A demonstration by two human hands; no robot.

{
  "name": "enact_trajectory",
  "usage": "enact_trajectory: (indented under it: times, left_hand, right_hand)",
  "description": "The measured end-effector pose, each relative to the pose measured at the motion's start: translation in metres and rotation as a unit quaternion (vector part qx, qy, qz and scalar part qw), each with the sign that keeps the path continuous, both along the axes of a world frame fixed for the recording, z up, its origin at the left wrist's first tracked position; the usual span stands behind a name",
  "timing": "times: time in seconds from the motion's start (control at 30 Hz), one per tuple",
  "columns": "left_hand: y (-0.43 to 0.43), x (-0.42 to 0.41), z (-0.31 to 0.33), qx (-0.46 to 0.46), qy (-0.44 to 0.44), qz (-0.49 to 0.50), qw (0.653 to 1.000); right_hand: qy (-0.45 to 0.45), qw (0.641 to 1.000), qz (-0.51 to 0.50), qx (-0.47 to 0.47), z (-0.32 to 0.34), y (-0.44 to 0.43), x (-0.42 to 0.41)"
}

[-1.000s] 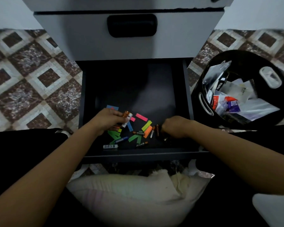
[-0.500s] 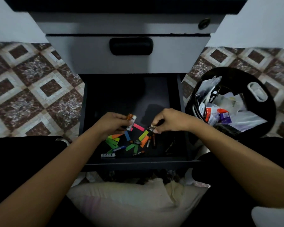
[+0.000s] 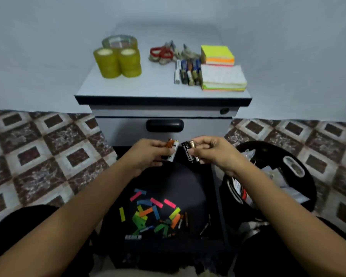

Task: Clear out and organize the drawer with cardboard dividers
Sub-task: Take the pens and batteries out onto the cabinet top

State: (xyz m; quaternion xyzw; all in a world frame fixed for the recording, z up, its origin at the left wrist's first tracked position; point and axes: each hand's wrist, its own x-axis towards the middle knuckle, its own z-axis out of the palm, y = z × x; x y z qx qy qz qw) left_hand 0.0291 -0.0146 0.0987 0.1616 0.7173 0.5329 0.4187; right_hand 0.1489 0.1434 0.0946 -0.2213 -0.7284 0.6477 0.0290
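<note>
- Head view puts my left hand [image 3: 150, 154] at the middle of the frame. Its fingers are curled round an orange battery [image 3: 169, 144] and a white battery [image 3: 173, 153].
- My right hand [image 3: 212, 152] is just to the right of it. Thumb and fingers pinch a black battery [image 3: 188, 154] and a gold-ended battery [image 3: 193, 145] side by side.
- Both hands are raised in front of the closed upper drawer front with its black handle [image 3: 164, 125]. The two handfuls sit near each other with a narrow gap between them.
- Below my hands, at lower centre, the open drawer [image 3: 188, 186] is dark inside.
- Coloured paper strips [image 3: 148, 210] in pink, blue, green, yellow and orange lie scattered across the drawer's near half.
- A few thin loose batteries [image 3: 183, 220] lie just right of the strips, and one white-labelled battery [image 3: 133, 236] lies at the drawer's near edge.
- Above, on the cabinet top [image 3: 148, 84], yellow tape rolls [image 3: 118, 60] stand stacked at upper left.
- At upper centre are red-handled scissors [image 3: 161, 52], and a row of sorted batteries [image 3: 188, 71] lies just beside two sticky-note pads [image 3: 223, 77] on the right.
- A black basket [image 3: 268, 144] stands on the tiled floor [image 3: 48, 156] right of the drawer, holding packets and papers.
</note>
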Motion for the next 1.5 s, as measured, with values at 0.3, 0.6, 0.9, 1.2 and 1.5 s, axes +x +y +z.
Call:
enact_trajectory:
  times: [0.3, 0.6, 0.9, 1.2, 1.5]
  left_hand:
    - [0.023, -0.028, 0.08, 0.041, 0.116, 0.032, 0.992]
    - [0.056, -0.075, 0.115, -0.001, 0.208, 0.083, 0.975]
    - [0.081, -0.098, 0.11, -0.062, 0.249, 0.11, 0.96]
    - [0.107, -0.116, 0.106, -0.09, 0.302, 0.125, 0.941]
    - [0.111, -0.114, 0.095, -0.063, 0.398, 0.12, 0.907]
  right_hand:
    - [0.026, 0.995, -0.041, 0.092, 0.092, 0.012, -0.028]
    - [0.005, 0.977, -0.067, 0.201, 0.141, 0.015, -0.088]
    - [-0.061, 0.953, -0.102, 0.279, 0.148, 0.034, -0.15]
    - [-0.093, 0.937, -0.117, 0.316, 0.148, 0.049, -0.194]
    - [-0.112, 0.904, -0.077, 0.406, 0.137, 0.053, -0.205]
